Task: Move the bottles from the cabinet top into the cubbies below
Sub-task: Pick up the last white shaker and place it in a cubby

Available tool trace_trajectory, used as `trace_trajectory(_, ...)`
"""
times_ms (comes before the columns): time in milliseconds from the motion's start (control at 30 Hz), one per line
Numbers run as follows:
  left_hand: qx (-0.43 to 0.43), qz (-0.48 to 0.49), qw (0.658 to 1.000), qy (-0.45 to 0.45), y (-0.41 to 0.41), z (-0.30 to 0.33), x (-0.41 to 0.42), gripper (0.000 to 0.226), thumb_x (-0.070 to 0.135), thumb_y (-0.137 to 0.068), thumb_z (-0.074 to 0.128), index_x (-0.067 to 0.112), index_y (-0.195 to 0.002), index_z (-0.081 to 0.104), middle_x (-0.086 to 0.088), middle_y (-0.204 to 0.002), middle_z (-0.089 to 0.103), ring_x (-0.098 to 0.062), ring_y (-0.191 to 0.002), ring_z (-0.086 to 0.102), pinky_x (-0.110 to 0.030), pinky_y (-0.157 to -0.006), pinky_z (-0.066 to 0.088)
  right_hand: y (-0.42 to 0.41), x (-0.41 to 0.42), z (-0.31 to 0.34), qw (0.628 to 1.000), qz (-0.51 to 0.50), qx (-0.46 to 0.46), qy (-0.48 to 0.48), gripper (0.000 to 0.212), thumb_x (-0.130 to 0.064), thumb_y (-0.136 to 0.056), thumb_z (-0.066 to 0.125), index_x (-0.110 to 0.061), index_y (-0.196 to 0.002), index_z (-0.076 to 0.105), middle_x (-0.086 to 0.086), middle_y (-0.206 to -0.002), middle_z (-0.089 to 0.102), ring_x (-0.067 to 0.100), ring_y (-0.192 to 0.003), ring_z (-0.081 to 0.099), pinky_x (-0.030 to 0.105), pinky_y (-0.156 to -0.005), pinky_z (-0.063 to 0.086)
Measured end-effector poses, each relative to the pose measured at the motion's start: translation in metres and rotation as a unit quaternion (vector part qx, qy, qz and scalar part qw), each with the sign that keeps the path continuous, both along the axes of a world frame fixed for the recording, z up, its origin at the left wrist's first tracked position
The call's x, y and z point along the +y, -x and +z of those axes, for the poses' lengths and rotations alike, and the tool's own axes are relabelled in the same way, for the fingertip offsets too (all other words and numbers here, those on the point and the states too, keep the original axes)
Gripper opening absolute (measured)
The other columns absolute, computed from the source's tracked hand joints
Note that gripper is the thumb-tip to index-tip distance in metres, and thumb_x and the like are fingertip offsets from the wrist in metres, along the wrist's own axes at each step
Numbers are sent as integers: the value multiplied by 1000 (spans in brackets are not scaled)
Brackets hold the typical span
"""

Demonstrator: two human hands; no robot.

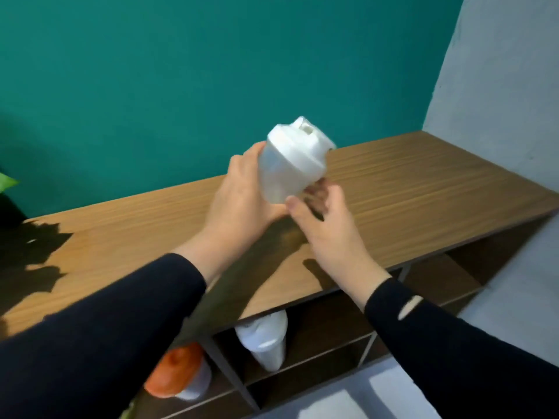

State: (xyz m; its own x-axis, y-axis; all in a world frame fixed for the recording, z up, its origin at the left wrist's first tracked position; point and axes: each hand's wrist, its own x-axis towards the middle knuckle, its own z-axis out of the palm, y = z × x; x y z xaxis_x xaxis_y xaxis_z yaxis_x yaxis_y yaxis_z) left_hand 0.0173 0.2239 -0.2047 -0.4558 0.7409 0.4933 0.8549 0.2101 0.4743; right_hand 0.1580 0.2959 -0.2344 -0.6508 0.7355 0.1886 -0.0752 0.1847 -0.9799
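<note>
A white shaker bottle (290,164) with a white lid is held tilted in the air above the wooden cabinet top (408,189). My left hand (242,195) wraps around its left side and base. My right hand (323,219) touches its lower right side with thumb and fingertips. In the cubbies below, a white-lidded bottle (266,343) stands in the middle top cubby, and an orange-lidded bottle (178,373) sits in the cubby to its left.
The cabinet stands against a teal wall (181,71). A dark pot with a green leaf (7,189) is at the far left of the top, casting shadow. Cubbies to the right (438,282) look unoccupied. Grey floor (514,282) lies right of the cabinet.
</note>
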Motion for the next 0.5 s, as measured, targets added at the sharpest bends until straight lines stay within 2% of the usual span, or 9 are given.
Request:
trace_trajectory(100,-34,-66,995,-73,-55,3,-14,97,40,-77,78,13,-155,26,-9,-140,47,-19,-127,50,-38,-104,47,-22,-15,24,990,-48,119,59,95,-50,-68,82,-19,-145,36,2,-133,64,14,-119,65,38,-98,55)
trace_trajectory(200,-159,-149,971,-100,-97,6,-29,98,25,-81,76,17,-159,17,1,-158,39,-12,-145,39,-44,-117,37,-56,-34,37,983,-63,158,70,93,-37,-67,87,-18,-145,40,2,-129,68,14,-114,69,34,-91,59)
trace_trajectory(267,-248,-190,943,-115,-117,4,-41,100,22,-78,80,23,-158,21,6,-156,43,-8,-143,43,-42,-116,40,-83,-45,34,987,-67,145,35,91,-27,-65,88,-17,-143,42,-3,-125,70,7,-112,69,21,-85,57)
trace_trajectory(333,-314,-223,917,-103,-138,-7,-53,100,16,-74,87,34,-153,28,11,-150,50,-7,-138,49,-41,-112,44,-112,-51,21,991,-54,121,11,92,-21,-61,90,-17,-141,44,-8,-122,71,3,-113,67,15,-84,55)
trace_trajectory(433,-346,-186,916,-82,-165,-45,-68,98,20,-68,93,44,-144,36,16,-143,54,-4,-132,53,-41,-108,48,-146,-55,-13,999,-23,29,34,107,-42,-43,97,-24,-138,51,-9,-124,72,7,-116,67,24,-91,57)
trace_trajectory(500,-347,-159,922,-63,-177,-74,-77,94,30,-66,93,56,-136,35,26,-139,51,5,-130,51,-30,-106,47,-162,-60,-42,996,-5,-7,86,107,-36,-37,100,-34,-133,53,-7,-124,72,9,-115,68,25,-85,60)
